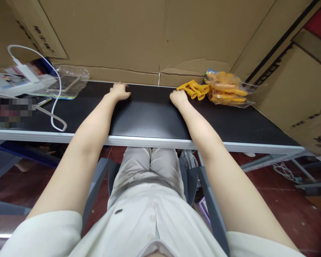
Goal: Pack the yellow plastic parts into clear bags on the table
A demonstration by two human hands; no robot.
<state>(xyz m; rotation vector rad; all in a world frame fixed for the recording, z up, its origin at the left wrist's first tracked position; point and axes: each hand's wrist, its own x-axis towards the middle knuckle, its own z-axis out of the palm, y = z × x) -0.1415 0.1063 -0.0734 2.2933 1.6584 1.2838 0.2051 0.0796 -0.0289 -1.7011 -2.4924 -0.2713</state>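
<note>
Head view, the only one I've got. I see the black tabletop (149,117) w/ a pale metal front edge running across the frame; my lap sits right under that edge. Cardboard sheets (160,39) wall off the back, and more cardboard boxes (305,89) lean in at the right, so the far and right sides are closed in. Middle of the table betw. the two arms is bare black surface, room to move there.

Left hand (120,91) lies palm-down on the table near the back cardboard, fingers loosely spread, holding nothing. Right hand (178,98) rests near the back too, curled into a loose fist just beside a small heap of loose orange plastic pieces (194,90); can't tell if it touches them or has one inside the fist. Just right of those, a clear bag (228,92) full of the same orange pieces, close to the right-hand boxes.

Left end of the table: white charger w/ cable (57,92) looping toward the front edge, clear plastic packaging (69,80), papers partly cut off by the frame, and a blurred-out patch I can't read. Under the table: chair frame, red floor, cables at right, all hard to make out.
</note>
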